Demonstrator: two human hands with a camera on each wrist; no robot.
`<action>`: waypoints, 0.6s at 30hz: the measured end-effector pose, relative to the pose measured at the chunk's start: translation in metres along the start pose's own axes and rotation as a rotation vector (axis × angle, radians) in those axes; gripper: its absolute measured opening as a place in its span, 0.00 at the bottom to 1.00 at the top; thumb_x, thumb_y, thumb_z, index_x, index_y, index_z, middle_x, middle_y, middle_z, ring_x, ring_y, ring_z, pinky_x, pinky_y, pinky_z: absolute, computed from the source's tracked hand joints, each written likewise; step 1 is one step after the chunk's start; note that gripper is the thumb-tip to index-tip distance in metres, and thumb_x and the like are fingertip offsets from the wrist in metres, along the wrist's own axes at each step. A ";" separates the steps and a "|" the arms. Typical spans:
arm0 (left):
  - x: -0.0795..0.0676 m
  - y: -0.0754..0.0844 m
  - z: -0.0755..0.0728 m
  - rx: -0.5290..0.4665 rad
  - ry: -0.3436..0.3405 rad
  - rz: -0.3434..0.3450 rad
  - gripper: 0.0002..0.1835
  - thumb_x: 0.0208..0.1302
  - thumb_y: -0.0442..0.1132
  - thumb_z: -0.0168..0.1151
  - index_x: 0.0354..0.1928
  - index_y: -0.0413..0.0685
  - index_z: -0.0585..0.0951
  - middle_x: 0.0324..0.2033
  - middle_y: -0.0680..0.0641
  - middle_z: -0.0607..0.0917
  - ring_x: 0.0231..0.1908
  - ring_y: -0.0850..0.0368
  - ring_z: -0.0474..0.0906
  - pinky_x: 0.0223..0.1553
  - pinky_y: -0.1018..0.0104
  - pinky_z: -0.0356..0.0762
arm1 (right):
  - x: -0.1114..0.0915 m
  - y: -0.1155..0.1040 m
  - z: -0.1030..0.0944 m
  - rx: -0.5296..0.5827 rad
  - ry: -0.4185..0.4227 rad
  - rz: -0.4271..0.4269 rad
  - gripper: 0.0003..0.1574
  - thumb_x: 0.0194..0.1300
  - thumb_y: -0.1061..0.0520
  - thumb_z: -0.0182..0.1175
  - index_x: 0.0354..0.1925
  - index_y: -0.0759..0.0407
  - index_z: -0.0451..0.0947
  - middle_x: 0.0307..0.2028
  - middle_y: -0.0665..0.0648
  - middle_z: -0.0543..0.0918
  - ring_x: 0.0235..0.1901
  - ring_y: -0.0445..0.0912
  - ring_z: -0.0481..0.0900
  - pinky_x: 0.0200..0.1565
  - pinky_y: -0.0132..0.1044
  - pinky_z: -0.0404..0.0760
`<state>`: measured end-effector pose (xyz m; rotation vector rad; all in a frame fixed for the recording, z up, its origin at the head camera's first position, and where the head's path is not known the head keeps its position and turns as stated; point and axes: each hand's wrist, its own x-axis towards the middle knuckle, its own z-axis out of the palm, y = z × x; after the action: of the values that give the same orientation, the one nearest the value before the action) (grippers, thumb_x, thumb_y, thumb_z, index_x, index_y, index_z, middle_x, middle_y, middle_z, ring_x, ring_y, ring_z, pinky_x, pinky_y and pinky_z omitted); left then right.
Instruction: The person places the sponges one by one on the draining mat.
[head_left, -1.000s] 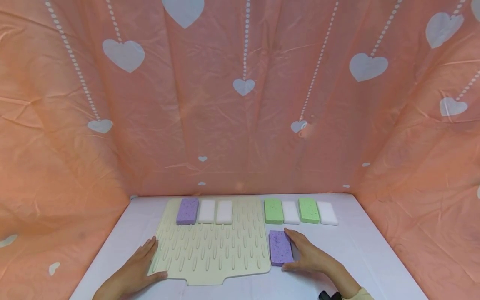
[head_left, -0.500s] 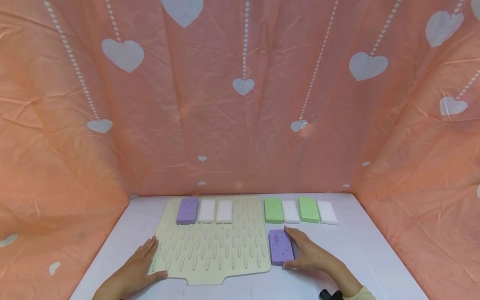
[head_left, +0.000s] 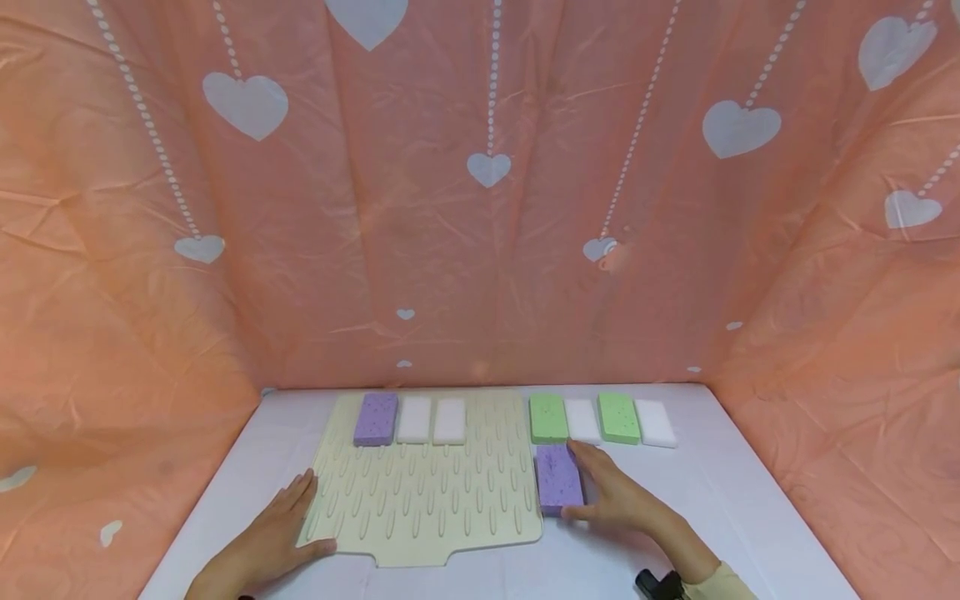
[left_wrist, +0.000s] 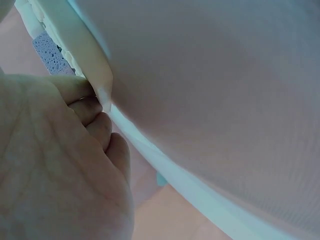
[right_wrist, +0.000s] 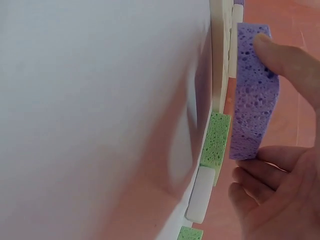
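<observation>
My right hand [head_left: 618, 498] grips a purple sponge [head_left: 558, 478] between its thumb at the near end and fingers at the far end. In the right wrist view this pocked sponge [right_wrist: 254, 95] is raised off the white tabletop, its shadow below. The ribbed cream mat [head_left: 420, 500], with a tab at its front, lies just left of it. My left hand [head_left: 266, 533] rests at the mat's left edge with fingers extended and thumb over the front corner. In the left wrist view its fingertips meet the mat's edge [left_wrist: 95, 65].
Along the mat's back lie another purple sponge [head_left: 376, 419] and two white sponges [head_left: 414, 419]. Right of the mat, a back row alternates green sponges [head_left: 548, 418] and white sponges [head_left: 656, 422]. An orange curtain with hearts [head_left: 480, 275] encloses the white table [head_left: 720, 483].
My right hand has lifted the purple sponge from the table and shifted it slightly toward the back row. The left hand and the mat have stayed put.
</observation>
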<state>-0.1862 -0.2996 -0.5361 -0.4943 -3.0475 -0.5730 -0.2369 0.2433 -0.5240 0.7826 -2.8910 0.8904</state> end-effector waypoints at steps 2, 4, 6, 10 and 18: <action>0.000 0.000 0.000 0.004 0.000 -0.002 0.63 0.53 0.72 0.65 0.72 0.24 0.59 0.74 0.27 0.57 0.73 0.29 0.51 0.57 0.90 0.14 | 0.003 0.001 0.001 -0.010 0.017 -0.003 0.71 0.50 0.34 0.76 0.75 0.68 0.54 0.72 0.71 0.62 0.72 0.66 0.58 0.70 0.62 0.59; 0.001 0.000 0.000 0.013 0.000 -0.001 0.63 0.52 0.72 0.64 0.72 0.24 0.59 0.74 0.27 0.57 0.73 0.28 0.51 0.57 0.90 0.13 | 0.007 0.001 0.001 -0.012 0.029 -0.002 0.71 0.50 0.34 0.75 0.76 0.67 0.53 0.73 0.70 0.61 0.73 0.65 0.57 0.70 0.61 0.60; 0.001 0.000 -0.001 0.008 -0.009 -0.012 0.63 0.52 0.73 0.64 0.72 0.25 0.58 0.74 0.28 0.56 0.73 0.29 0.50 0.57 0.90 0.13 | 0.009 0.000 0.001 -0.001 0.040 -0.004 0.71 0.50 0.34 0.75 0.76 0.66 0.53 0.73 0.69 0.60 0.73 0.65 0.57 0.69 0.61 0.61; 0.001 0.002 -0.001 -0.010 -0.014 -0.015 0.63 0.52 0.71 0.65 0.72 0.24 0.58 0.74 0.27 0.56 0.73 0.28 0.50 0.59 0.88 0.13 | 0.015 -0.003 0.001 0.025 0.047 -0.011 0.71 0.50 0.34 0.76 0.77 0.65 0.52 0.74 0.69 0.60 0.73 0.64 0.57 0.69 0.62 0.62; -0.001 0.005 -0.004 0.007 0.002 -0.003 0.62 0.53 0.71 0.65 0.71 0.24 0.59 0.73 0.27 0.58 0.73 0.29 0.52 0.58 0.91 0.14 | 0.028 -0.005 0.003 0.054 0.053 -0.019 0.71 0.51 0.36 0.76 0.79 0.60 0.49 0.75 0.70 0.57 0.74 0.65 0.55 0.68 0.63 0.62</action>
<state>-0.1842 -0.2967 -0.5310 -0.4881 -3.0482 -0.5620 -0.2588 0.2253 -0.5193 0.7773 -2.8203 0.9757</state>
